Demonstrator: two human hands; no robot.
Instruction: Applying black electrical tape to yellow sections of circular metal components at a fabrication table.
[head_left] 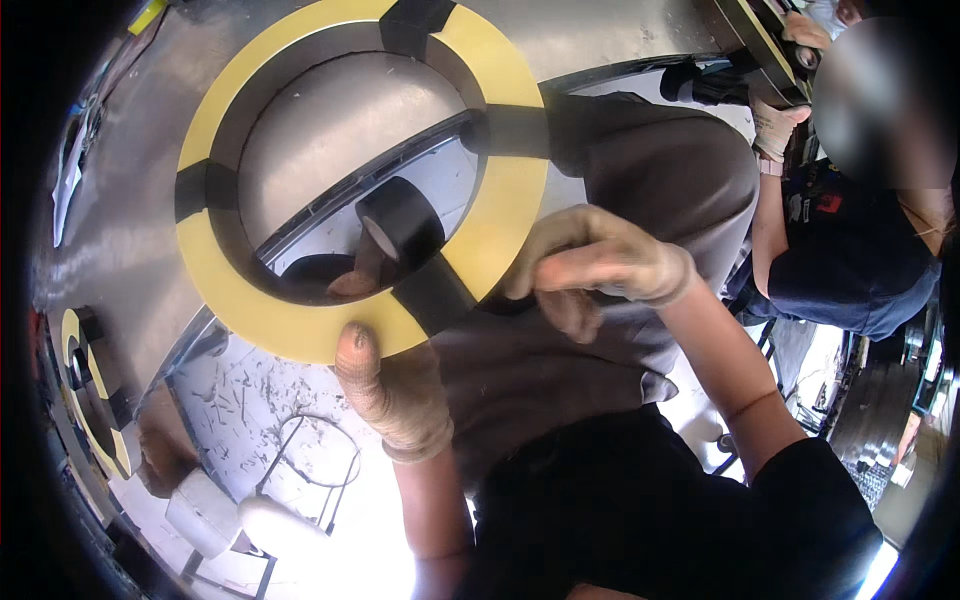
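Note:
A large yellow ring, wrapped with black tape in several places, lies tilted across the edge of the metal table and overhangs it towards me. My gloved left hand grips its near rim, thumb on the yellow face and the other fingers underneath. Through the ring's opening a black tape roll shows, with fingertips beside it; whether they hold it, I cannot tell. Just off the ring's right outer edge, my gloved right hand is slightly blurred, its fingers bent but apart, with nothing visible in them.
The metal table reaches across the upper left. Another yellow and black ring stands at the far left. Below the ring are a wire-framed stand and a floor littered with scraps. A co-worker in dark clothing handles something at the upper right.

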